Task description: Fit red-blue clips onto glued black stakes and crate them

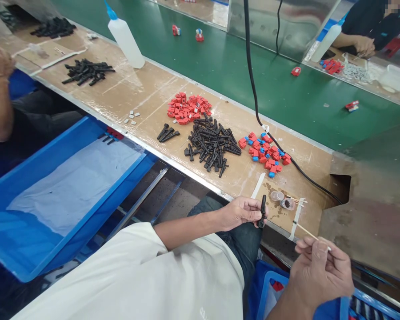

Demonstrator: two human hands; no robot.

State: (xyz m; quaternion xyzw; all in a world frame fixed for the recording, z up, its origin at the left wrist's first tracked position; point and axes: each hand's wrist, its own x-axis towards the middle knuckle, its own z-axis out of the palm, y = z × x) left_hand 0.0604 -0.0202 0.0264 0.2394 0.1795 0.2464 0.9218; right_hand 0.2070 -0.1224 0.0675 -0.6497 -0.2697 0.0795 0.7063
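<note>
Right hand (322, 272) fingers, clamped on a thin stick (307, 231), aim its dark tip leftward, apart from the black part (263, 209) pinched between the left hand's (240, 212) fingers by the near edge of the table (120, 95). Good control probably calls for holding that part steady and gripping the stick lightly.

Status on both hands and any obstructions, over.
Left hand gripping slim black plastic part. Right hand pinching thin pale dark-tipped stick, apart from the part. Long black cable across brown bench, clear of both hands.
</note>
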